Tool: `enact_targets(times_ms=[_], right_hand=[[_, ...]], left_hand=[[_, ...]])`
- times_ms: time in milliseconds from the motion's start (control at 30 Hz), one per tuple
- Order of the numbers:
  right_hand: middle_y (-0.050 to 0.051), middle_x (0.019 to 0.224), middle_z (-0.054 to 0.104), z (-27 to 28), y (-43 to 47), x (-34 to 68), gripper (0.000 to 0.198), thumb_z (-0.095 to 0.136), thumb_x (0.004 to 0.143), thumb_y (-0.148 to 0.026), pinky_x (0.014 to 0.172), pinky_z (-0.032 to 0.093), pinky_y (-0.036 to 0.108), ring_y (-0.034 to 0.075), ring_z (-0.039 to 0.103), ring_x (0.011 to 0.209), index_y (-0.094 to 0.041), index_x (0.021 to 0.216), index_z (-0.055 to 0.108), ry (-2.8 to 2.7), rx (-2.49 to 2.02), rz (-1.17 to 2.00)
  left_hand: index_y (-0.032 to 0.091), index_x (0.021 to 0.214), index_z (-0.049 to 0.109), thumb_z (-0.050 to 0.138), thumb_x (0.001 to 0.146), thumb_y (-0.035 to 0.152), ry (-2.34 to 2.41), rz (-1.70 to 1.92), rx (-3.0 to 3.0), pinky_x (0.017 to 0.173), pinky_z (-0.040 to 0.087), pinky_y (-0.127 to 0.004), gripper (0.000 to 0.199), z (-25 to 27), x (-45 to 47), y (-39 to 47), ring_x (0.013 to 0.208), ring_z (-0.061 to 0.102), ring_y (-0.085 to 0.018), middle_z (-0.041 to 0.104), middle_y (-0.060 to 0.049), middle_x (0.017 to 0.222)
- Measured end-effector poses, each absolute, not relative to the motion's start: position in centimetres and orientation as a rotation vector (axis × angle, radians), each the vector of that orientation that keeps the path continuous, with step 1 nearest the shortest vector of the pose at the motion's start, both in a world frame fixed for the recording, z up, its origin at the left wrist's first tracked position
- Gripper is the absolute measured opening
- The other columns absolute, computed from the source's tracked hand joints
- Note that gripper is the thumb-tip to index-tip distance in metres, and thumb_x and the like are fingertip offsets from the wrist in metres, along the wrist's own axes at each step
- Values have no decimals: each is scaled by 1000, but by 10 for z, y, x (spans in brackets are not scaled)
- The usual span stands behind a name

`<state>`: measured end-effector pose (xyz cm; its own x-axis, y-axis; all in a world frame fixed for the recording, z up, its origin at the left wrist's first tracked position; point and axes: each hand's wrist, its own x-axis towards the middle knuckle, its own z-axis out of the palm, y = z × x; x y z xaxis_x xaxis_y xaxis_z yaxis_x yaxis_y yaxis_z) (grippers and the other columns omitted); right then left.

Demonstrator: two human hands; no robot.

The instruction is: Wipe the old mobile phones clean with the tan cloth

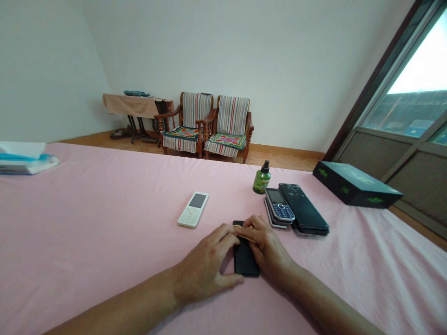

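A black phone (246,263) lies on the pink cloth (104,223), between my two hands. My left hand (207,265) grips its left side, thumb near the bottom corner and curled fingers near the top edge. Across the phone's upper part, the fingers of my right hand (267,244) are closed on a small pale yellowish thing (238,226), mostly hidden; its kind is unclear. The heel of that hand rests along the phone's right edge. Beyond my left hand, a white keypad phone (193,215) lies face up.
To the right are a dark keypad phone (279,207) on top of another phone, and stacked black phones (305,214). Behind them stands a green spray bottle (261,180). A black box (352,186) sits far right, a tissue pack (26,163) far left. Two chairs (228,125) stand beyond.
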<state>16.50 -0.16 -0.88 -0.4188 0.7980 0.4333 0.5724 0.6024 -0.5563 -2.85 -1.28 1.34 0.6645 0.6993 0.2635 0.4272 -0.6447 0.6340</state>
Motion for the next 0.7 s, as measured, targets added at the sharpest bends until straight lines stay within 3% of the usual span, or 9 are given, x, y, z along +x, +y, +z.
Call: enact_targets(times_ms=[200, 467, 633, 700], right_hand=[[5, 94, 55, -5, -33, 166, 43, 45, 82, 6, 75, 41, 34, 20, 49, 90, -22, 106, 68, -2154, -1075, 515], [5, 89, 54, 2, -58, 165, 36, 45, 73, 8, 70, 40, 31, 19, 50, 88, -18, 86, 65, -2191, -1053, 582], [4, 81, 54, 5, -61, 168, 34, 45, 66, 8, 62, 39, 27, 17, 52, 78, -17, 76, 66, -2197, -983, 626], [4, 82, 53, 4, -61, 170, 35, 45, 67, 6, 59, 39, 26, 16, 53, 75, -17, 80, 69, -2141, -987, 645]], left_hand=[[19, 127, 48, 86, 60, 10, 889, 745, 2298, 103, 44, -38, 77, 12, -29, -11, 115, 51, -25, 54, -7, 122], [19, 130, 57, 93, 55, 34, 861, 688, 2326, 104, 45, -46, 85, 0, -34, 0, 120, 52, -31, 54, -13, 130], [19, 132, 56, 91, 57, 41, 798, 714, 2327, 104, 45, -45, 85, 1, -35, 1, 120, 53, -31, 54, -13, 129], [18, 132, 56, 90, 60, 41, 783, 713, 2330, 104, 45, -44, 82, 1, -36, 1, 120, 53, -31, 54, -14, 130]])
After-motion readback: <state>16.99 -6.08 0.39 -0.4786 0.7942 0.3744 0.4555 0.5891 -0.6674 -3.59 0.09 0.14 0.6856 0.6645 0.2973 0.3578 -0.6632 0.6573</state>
